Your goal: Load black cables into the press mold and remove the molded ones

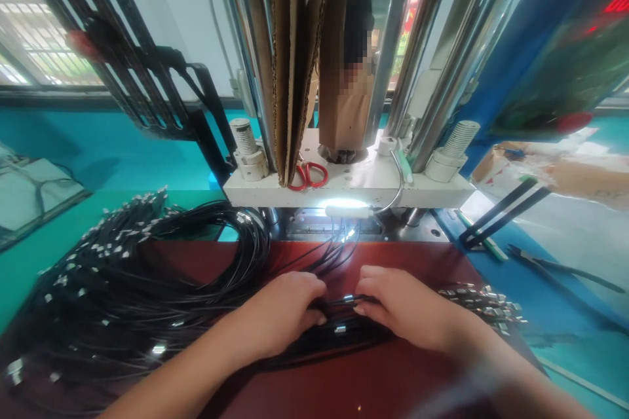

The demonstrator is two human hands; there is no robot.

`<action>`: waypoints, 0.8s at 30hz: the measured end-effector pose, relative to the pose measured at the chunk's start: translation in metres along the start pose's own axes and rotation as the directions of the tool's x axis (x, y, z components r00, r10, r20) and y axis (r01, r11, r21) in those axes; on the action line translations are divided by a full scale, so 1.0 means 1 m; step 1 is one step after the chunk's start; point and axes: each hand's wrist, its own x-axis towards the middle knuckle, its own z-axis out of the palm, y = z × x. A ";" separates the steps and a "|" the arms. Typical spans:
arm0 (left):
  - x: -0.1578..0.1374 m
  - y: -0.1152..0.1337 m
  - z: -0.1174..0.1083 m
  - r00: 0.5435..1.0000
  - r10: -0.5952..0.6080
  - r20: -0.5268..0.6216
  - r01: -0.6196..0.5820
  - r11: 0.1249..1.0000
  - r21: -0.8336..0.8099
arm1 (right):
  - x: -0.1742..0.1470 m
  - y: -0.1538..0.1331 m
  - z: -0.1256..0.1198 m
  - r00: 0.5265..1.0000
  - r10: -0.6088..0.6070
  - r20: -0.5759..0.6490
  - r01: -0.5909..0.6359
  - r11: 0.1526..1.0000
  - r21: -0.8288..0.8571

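Black cables (314, 344) with small metal connectors run in a bundle across the dark red board (363, 383). My left hand (289, 311) is closed, with thumb and fingers curled over cables on the left of the bundle. Facing it across a short gap, my right hand (393, 304) pinches cables between thumb and fingers. A shiny metal connector (348, 298) lies between the two hands, and another connector (340, 329) sits just below. How many cables each hand grips is hidden. Behind the hands, several thin cables (337, 250) reach into the lit press opening.
A large heap of black cables (122, 288) spreads over the left. The press's white plate (289, 196) stands ahead, bearing red-handled scissors (310, 175) and cardboard (295, 65). A work lamp (348, 211) glows beneath. Pliers (550, 265) lie at right. A person (351, 105) shows behind.
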 end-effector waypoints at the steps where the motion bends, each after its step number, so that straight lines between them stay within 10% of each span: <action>1: 0.000 0.000 0.000 1.000 0.005 0.000 -0.005 1.000 0.008 | 0.000 0.000 0.000 1.000 -0.003 0.002 0.003 1.000 -0.012; 16: -0.003 0.013 0.008 0.996 0.094 -0.001 -0.091 0.962 0.256 | -0.002 -0.001 0.003 1.000 -0.019 -0.011 0.018 0.996 -0.093; 24: -0.003 0.000 0.003 0.988 0.144 -0.063 -0.136 0.984 0.112 | -0.009 -0.005 -0.003 0.999 -0.012 -0.049 0.013 1.000 0.012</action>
